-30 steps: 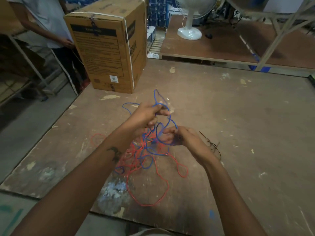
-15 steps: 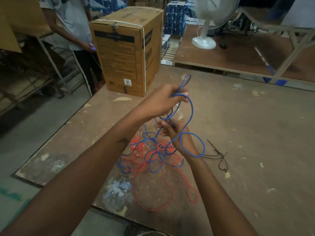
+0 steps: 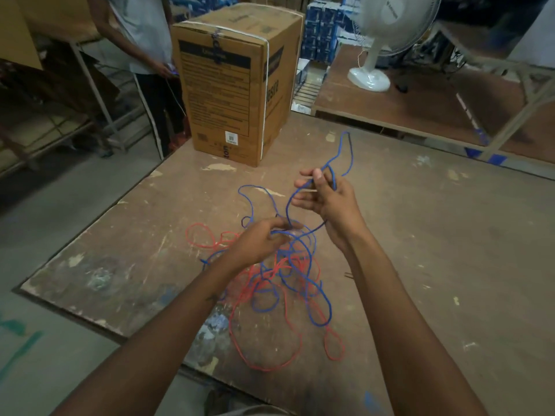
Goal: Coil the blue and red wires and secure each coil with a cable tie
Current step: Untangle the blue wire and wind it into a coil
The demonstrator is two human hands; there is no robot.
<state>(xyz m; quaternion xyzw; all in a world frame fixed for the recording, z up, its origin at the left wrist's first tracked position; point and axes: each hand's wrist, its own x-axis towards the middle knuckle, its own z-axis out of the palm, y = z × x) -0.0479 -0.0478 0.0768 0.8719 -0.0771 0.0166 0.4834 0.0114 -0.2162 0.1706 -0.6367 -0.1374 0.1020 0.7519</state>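
Above table, both hands' grip holding blue wire, sealed cardboard box behind

The blue wire is thin and long. Part of it lies on the table in a messy pile, all mixed up with the red wire. One stretch of the blue wire is lifted up. The right hand holds it, and a tall loop sticks up above the fingers. From there the blue wire hangs down to the left hand, which pinches it just above the pile. The red wire is thin too. It lies flat on the table in loose loops, with one big loop near the table's front edge.
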